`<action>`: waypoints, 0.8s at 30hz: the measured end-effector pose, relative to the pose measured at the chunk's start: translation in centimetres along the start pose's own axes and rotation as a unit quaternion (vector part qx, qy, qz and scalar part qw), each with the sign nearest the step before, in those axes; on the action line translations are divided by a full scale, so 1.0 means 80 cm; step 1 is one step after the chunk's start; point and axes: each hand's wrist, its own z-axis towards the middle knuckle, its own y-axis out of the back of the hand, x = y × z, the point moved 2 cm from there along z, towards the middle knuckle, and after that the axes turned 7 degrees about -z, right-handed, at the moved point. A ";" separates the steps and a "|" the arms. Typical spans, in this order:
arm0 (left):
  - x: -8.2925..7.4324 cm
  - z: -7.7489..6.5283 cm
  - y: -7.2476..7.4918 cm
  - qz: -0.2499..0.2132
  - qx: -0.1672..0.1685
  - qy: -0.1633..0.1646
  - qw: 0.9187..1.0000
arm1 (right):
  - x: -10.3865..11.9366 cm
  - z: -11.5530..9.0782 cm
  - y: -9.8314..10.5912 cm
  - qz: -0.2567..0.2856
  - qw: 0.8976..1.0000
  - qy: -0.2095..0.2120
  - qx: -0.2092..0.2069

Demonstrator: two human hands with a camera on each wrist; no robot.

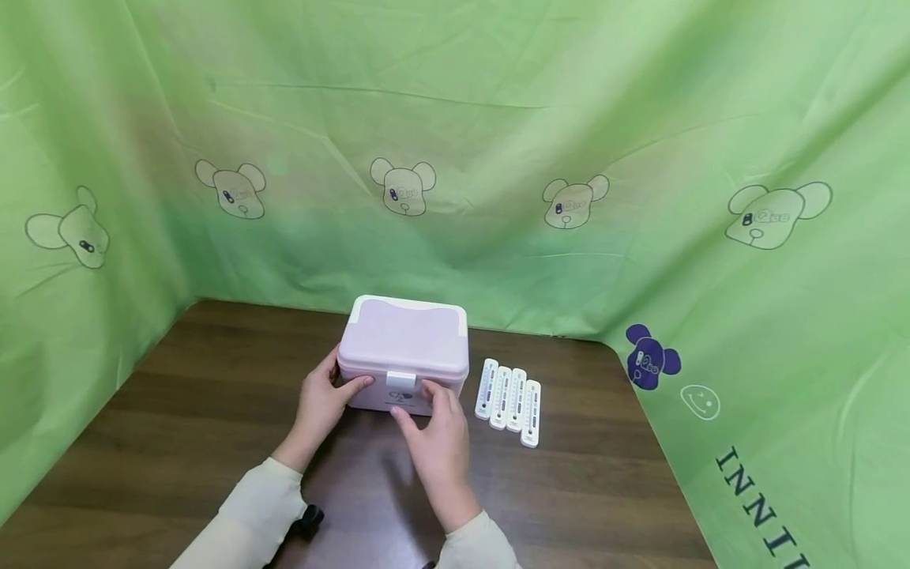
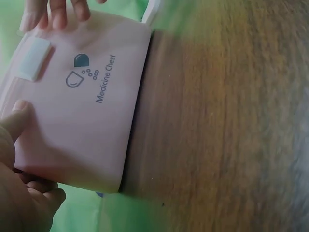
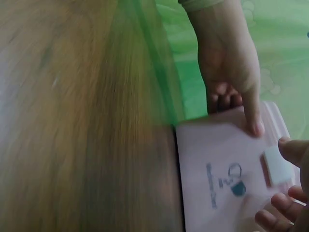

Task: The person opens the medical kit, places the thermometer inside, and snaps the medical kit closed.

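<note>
You have the box (image 1: 404,357) upright on the worktop (image 1: 597,458), lid (image 1: 407,328) down, latch (image 1: 401,380) facing you, "Medicine Chest" on the front. Your left hand (image 1: 321,403) holds the box at its left end, thumb on the front, fingers round the side. Your right hand (image 1: 439,438) is at the front, by the latch's right side: thumb well apart from forefinger, fingers loosely bent, nothing gripped. Can't tell if a fingertip really touches the latch.

Step in hand, my read: the latch, left steadying, right working. Lid is down, but whether you're unfastening or just fastened it, these views don't settle; whether the latch is fully snapped isn't clear either.

Next move seems to call for your left hand to keep the box from sliding, and your right fingertips squarely on the latch, at its lower edge to lift it or on its face to press it. Push off-centre and the box could twist on the smooth-looking top.

Four thermometers (image 1: 502,397) lie side by side on the worktop just right of the box, the rightmost set nearer you; neither hand is on them, so mind your right elbow there
</note>
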 end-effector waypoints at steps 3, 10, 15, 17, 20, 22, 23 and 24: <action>-0.001 -0.001 0.002 0.001 0.002 0.003 1.000 | 0.012 0.000 -0.009 0.003 1.000 -0.023 -0.008; -0.002 -0.006 0.004 -0.002 0.006 0.015 1.000 | 0.029 -0.001 -0.022 0.011 0.993 -0.115 -0.038; -0.003 -0.010 0.010 0.002 0.006 0.015 1.000 | 0.041 -0.003 -0.038 0.044 0.986 -0.147 -0.071; -0.004 -0.011 0.008 -0.001 0.002 0.014 1.000 | 0.043 -0.003 -0.044 0.071 0.980 -0.166 -0.081; -0.005 -0.013 0.005 -0.010 -0.005 0.012 1.000 | 0.043 -0.003 -0.051 0.104 0.970 -0.194 -0.099; -0.005 -0.015 0.003 -0.018 -0.011 0.010 1.000 | 0.042 -0.003 -0.055 0.114 0.966 -0.204 -0.113; -0.004 -0.015 0.002 -0.021 -0.014 0.009 1.000 | 0.042 -0.002 -0.057 0.118 0.964 -0.203 -0.123; -0.004 -0.016 0.002 -0.024 -0.016 0.007 1.000 | 0.041 -0.001 -0.059 0.117 0.963 -0.201 -0.132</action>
